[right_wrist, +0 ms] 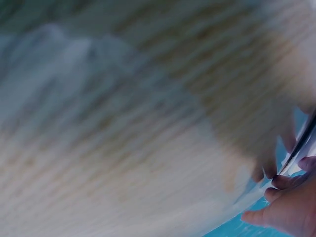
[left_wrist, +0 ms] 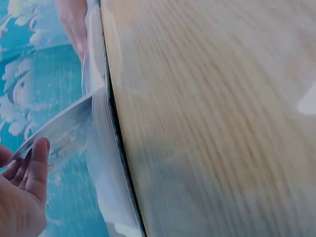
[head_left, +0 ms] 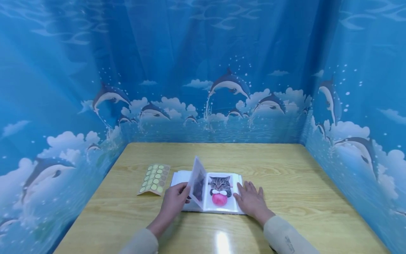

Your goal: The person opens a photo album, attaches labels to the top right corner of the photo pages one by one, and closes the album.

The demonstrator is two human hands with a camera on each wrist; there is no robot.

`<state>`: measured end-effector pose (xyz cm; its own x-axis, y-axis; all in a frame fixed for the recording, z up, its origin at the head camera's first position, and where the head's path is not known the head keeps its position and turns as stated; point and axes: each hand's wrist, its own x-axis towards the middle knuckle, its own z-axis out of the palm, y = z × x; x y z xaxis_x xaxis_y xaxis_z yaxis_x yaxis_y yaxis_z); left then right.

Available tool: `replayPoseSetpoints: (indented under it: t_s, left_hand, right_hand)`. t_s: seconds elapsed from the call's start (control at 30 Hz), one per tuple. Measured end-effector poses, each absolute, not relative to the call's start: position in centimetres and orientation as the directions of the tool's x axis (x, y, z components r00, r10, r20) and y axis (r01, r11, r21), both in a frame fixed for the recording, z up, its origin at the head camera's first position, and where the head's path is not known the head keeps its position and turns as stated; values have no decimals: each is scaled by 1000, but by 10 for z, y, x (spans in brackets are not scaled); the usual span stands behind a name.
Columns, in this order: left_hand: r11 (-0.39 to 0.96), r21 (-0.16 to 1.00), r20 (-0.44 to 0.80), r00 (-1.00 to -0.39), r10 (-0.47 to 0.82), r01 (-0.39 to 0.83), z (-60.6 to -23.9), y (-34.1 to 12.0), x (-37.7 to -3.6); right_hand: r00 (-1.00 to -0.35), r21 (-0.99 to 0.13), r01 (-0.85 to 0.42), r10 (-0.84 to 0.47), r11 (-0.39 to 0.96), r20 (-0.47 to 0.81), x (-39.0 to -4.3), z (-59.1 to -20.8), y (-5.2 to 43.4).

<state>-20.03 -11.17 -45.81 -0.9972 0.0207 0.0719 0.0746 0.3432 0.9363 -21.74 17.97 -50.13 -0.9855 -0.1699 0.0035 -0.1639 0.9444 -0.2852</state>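
album (head_left: pixel 207 192) | left hand (head_left: pixel 173 201) pinches page (head_left: pixel 197 181) | right hand (head_left: pixel 252 201) flat | wrist views blurred

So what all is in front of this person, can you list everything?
photo album: one, white pages, lying open on the table's near middle
lifted page: one, clear sleeve, standing up at the album's centre
cat photo: one, tabby cat with a pink ball, on the right-hand page
sticker sheet: one, tan with yellow-green dots, left of the album
table: one, light wood, glossy
curtain: blue with dolphins and clouds, around three sides of the table
sleeves: two, beige, at the bottom edge
left hand: holds the lifted page at its lower edge
right hand: lies flat on the album's right edge, fingers straight
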Motion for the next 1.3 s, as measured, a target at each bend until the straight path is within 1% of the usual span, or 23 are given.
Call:
replayPoseSetpoints:
  t_s: [0.13, 0.23, 0.3, 0.4, 0.67, 0.73, 0.87, 1.1, 1.3]
  left_hand:
    - [304, 953, 0, -1000, -15, -4, -459, -123, -199]
    - [268, 963, -24, -999, -31, -32, -463, -130, -198]
    - [273, 961, -34, -999, -31, -42, -466, -135, -198]
    - [314, 947, -63, -997, -38, -72, -471, -141, -199]
    - [490, 861, -137, -990, -39, -138, -481, -154, -204]
    - [522, 841, -139, -989, -44, -142, -482, -156, -205]
    - [564, 817, -115, -992, -45, -121, -483, -159, -206]
    - [589, 803, -64, -996, -61, -88, -484, -166, -208]
    - [645, 761, 48, -986, -157, -66, -476, -181, -217]
  right_hand:
    - [-986, -278, -161, -166, 947, 4, -216, -500, 182]
    - [-986, -273, -159, -164, 949, 6, -215, -499, 184]
    - [-987, -273, -156, -161, 949, 3, -214, -499, 186]
    - [-987, -275, -153, -160, 949, -2, -215, -498, 188]
    - [-988, -274, -146, -152, 951, -2, -217, -505, 191]
    - [-988, -276, -144, -151, 950, -6, -217, -506, 191]
    - [-989, -284, -141, -150, 948, -8, -216, -504, 190]
    - [-989, -289, -140, -149, 947, -11, -215, -502, 189]
    - [-989, -294, -134, -146, 946, -18, -214, -501, 189]
